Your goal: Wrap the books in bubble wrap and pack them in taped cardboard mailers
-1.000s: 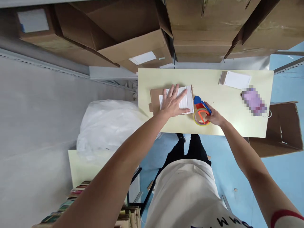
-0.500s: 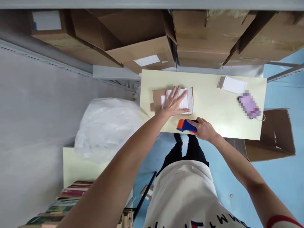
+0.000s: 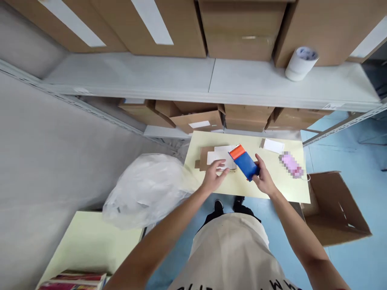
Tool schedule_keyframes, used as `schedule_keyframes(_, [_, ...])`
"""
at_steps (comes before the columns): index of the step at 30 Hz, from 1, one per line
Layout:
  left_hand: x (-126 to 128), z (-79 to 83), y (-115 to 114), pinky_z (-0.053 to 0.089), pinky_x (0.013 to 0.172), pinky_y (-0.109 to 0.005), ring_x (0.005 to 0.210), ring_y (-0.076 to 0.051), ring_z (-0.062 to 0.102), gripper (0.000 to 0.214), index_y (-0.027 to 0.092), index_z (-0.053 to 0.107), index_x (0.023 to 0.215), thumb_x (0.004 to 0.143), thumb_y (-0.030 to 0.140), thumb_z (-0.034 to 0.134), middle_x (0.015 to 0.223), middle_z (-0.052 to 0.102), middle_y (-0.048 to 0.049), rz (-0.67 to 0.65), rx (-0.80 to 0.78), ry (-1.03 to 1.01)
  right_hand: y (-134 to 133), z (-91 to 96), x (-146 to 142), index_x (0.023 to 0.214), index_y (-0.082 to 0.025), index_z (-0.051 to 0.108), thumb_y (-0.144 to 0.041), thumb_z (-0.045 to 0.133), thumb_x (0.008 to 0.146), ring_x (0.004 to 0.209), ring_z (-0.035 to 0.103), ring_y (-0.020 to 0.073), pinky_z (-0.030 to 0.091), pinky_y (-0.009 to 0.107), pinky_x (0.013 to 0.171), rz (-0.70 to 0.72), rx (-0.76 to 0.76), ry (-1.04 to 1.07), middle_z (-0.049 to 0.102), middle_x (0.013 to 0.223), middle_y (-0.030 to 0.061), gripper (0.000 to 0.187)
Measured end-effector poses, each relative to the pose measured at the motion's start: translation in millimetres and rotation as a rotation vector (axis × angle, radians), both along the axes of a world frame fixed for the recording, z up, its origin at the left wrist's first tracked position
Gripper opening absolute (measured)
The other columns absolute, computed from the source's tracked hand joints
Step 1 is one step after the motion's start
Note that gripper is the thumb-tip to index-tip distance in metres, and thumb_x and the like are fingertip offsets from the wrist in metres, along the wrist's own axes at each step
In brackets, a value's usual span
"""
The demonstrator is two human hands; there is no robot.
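Note:
My right hand grips a blue tape dispenser with an orange end, which is raised and tilted over the table's front half. Its orange end points up and left, toward a flat cardboard piece with white paper on it. Just in front of that paper, my left hand is half curled with thumb and fingers apart, and nothing shows between them. Part of the paper is hidden behind the left fingers.
A small white-faced box and a blurred pink item with a white cable lie on the pale table. An open carton stands right, a plastic bag left. Above, a shelf bears cartons and a tape roll.
My left hand has lifted off the paper and drawn back. The tape dispenser has risen and turned in my right hand. The view has tilted up, showing the upper shelf.

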State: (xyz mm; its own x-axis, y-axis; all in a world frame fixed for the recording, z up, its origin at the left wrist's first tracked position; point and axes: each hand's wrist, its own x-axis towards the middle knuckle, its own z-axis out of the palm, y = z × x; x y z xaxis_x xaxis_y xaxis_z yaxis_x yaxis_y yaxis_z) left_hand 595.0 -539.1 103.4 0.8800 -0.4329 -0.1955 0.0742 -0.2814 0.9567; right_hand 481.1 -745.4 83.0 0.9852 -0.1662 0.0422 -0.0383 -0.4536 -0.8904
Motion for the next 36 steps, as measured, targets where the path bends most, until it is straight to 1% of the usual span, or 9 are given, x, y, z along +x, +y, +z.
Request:
schedule_keyframes(4, [-24, 36.2, -35, 0.056, 0.085, -0.039, 0.101, -0.025, 0.068, 0.062, 0.025, 0.06, 0.114, 0.063, 0.052, 0.081, 0.114, 0.068, -0.009, 0.091, -0.262, 0.359, 14, 24.7, 9, 0.151, -0.031, 0.028, -0.024, 0.047, 0.09, 0.111, 0.064, 0.0294, 0.047, 0.053, 0.096, 0.014, -0.274, -0.143, 0.065, 0.123, 0.0123, 0.064])
schedule_keyframes(9, [-17, 54.8, -54, 0.057, 0.07, -0.032, 0.079, -0.018, 0.068, 0.057, 0.021, 0.061, 0.093, 0.051, 0.047, 0.089, 0.096, 0.069, -0.0036, 0.236, -0.399, 0.425, 17, 42.7, 13, 0.126, -0.039, 0.058, -0.025, 0.048, 0.095, 0.107, 0.067, 0.0276, 0.035, 0.056, 0.104, 0.129, -0.586, -0.198, 0.071, 0.115, 0.0067, 0.035])
schedule_keyframes(11, [-6, 60.3, -55, 0.057, 0.069, -0.031, 0.076, -0.017, 0.068, 0.058, 0.02, 0.062, 0.092, 0.048, 0.046, 0.09, 0.093, 0.069, -0.0032, 0.214, -0.413, 0.401, 6, 48.8, 16, 0.126, -0.035, 0.058, -0.039, 0.061, 0.089, 0.12, 0.059, 0.0338, 0.035, 0.058, 0.104, 0.06, -0.584, -0.275, 0.063, 0.132, 0.0112, 0.037])
schedule_keyframes(13, [12, 68.6, -57, 0.058, 0.07, -0.031, 0.078, -0.018, 0.069, 0.063, 0.021, 0.061, 0.099, 0.048, 0.043, 0.091, 0.094, 0.071, -0.0035, 0.177, -0.435, 0.363, -10, 58.0, 23, 0.133, -0.03, 0.053, -0.054, 0.072, 0.077, 0.135, 0.044, 0.0408, 0.035, 0.061, 0.105, -0.039, -0.53, -0.344, 0.044, 0.15, 0.017, 0.063])
schedule_keyframes(15, [36, 80.3, -64, 0.058, 0.07, -0.033, 0.079, -0.019, 0.07, 0.071, 0.022, 0.057, 0.11, 0.05, 0.041, 0.091, 0.094, 0.072, -0.0042, 0.135, -0.444, 0.32, -27, 70.0, 36, 0.138, -0.028, 0.049, -0.059, 0.073, 0.074, 0.142, 0.035, 0.0407, 0.037, 0.061, 0.106, -0.077, -0.443, -0.363, 0.032, 0.157, 0.0178, 0.075])
schedule_keyframes(19, [89, 107.3, -98, 0.058, 0.074, -0.038, 0.084, -0.022, 0.069, 0.066, 0.021, 0.05, 0.117, 0.065, 0.044, 0.083, 0.098, 0.071, -0.0073, -0.004, -0.409, 0.175, -54, 93.9, 79, 0.126, -0.03, 0.058, -0.053, 0.066, 0.083, 0.135, 0.046, 0.0333, 0.043, 0.055, 0.105, -0.181, -0.298, -0.385, 0.049, 0.144, 0.0141, 0.049])
schedule_keyframes(26, [155, 135.9, -176, 0.039, 0.106, -0.041, 0.124, -0.028, 0.05, 0.045, 0.019, 0.056, 0.116, 0.08, 0.042, 0.07, 0.118, 0.063, -0.0127, -0.146, -0.233, -0.356, -90, 119.2, 170, 0.115, -0.023, 0.063, -0.056, 0.068, 0.078, 0.108, 0.06, 0.0278, 0.052, 0.048, 0.094, -0.472, -0.184, -0.392, 0.061, 0.119, 0.013, 0.049])
schedule_keyframes(30, [186, 138.9, -202, 0.033, 0.11, -0.044, 0.127, -0.03, 0.044, 0.038, 0.021, 0.06, 0.115, 0.087, 0.047, 0.059, 0.112, 0.066, -0.012, -0.163, -0.044, -0.387, -111, 123.2, 203, 0.104, -0.019, 0.066, -0.058, 0.07, 0.074, 0.097, 0.063, 0.0269, 0.052, 0.046, 0.089, -0.565, -0.259, -0.356, 0.063, 0.11, 0.013, 0.049])
schedule_keyframes(36, [216, 128.8, -224, 0.034, 0.11, -0.045, 0.133, -0.031, 0.041, 0.046, 0.02, 0.062, 0.118, 0.093, 0.054, 0.044, 0.122, 0.065, -0.0124, -0.183, -0.028, -0.277, -136, 110.0, 231, 0.105, -0.021, 0.066, -0.055, 0.069, 0.075, 0.087, 0.064, 0.0246, 0.052, 0.041, 0.082, -0.621, -0.328, -0.263, 0.065, 0.105, 0.011, 0.046])
